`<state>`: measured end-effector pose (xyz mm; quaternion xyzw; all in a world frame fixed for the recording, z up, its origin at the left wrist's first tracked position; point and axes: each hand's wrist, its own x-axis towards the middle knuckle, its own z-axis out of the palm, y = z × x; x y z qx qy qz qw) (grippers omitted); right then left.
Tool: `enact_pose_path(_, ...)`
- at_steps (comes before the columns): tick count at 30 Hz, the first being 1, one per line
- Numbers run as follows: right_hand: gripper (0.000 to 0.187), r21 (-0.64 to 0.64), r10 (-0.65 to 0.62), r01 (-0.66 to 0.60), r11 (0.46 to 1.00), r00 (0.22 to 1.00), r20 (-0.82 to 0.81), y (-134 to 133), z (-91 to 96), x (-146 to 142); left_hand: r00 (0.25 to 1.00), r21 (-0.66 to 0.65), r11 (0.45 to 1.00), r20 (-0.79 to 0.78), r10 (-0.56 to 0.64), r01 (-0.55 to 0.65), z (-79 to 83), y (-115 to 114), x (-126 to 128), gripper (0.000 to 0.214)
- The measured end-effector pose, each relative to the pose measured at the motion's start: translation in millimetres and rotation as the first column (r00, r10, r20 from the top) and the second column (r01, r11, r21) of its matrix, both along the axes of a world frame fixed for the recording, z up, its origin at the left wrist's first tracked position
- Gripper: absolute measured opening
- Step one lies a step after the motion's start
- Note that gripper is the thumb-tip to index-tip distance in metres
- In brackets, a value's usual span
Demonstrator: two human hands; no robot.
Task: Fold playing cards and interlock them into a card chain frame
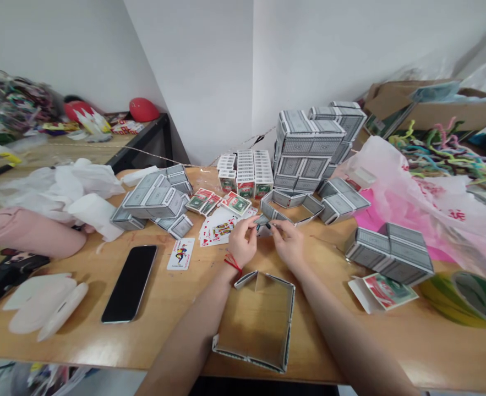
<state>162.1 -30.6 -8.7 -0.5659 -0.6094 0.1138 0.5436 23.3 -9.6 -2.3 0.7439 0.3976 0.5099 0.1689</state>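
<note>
My left hand, with a red string round the wrist, and my right hand pinch a small grey-backed playing card between their fingertips. How far the card is folded is partly hidden by the fingers. Just beyond it sits an open ring of joined folded cards. Between my forearms lies a larger square frame of folded cards, a gap at its left side. Loose playing cards are fanned out to the left of my left hand, and a joker card lies nearer me.
Card-built blocks rise in a tall stack; others form a left pile and a right block. Boxed decks stand at the back. A phone, an opened card box and a tape roll lie nearer.
</note>
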Motion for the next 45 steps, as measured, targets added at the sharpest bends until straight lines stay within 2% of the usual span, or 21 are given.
enact_pose_path(7,0.015,-0.04,0.034,-0.035,0.999,0.999,-0.02,-2,3.5,-5,0.999,-0.005,0.999,0.031,0.037,-0.037,3.8,-1,3,0.013)
enact_pose_path(13,0.02,-0.073,0.055,-0.054,0.996,0.998,0.012,-3,-2.0,-8,0.99,0.023,0.99,0.042,0.138,-0.139,6.2,-4,4,0.003)
enact_pose_path(23,0.026,-0.122,0.138,-0.122,0.985,0.981,0.135,-6,1.2,-11,0.981,0.014,0.982,0.033,0.19,-0.19,2.6,-1,5,0.006)
enact_pose_path(30,0.03,-0.165,0.176,-0.157,0.974,0.978,0.11,-6,-0.8,-11,0.968,0.016,0.97,0.061,0.243,-0.244,3.4,2,5,0.011)
enact_pose_path(35,0.026,-0.133,0.155,-0.147,0.98,0.986,0.053,-5,-2.1,-10,0.98,0.024,0.981,0.052,0.193,-0.194,5.3,-1,5,0.006)
enact_pose_path(45,0.025,-0.06,0.092,-0.087,0.994,0.992,0.088,-3,1.8,-7,0.988,-0.019,0.99,0.058,0.143,-0.142,0.9,-2,6,0.011)
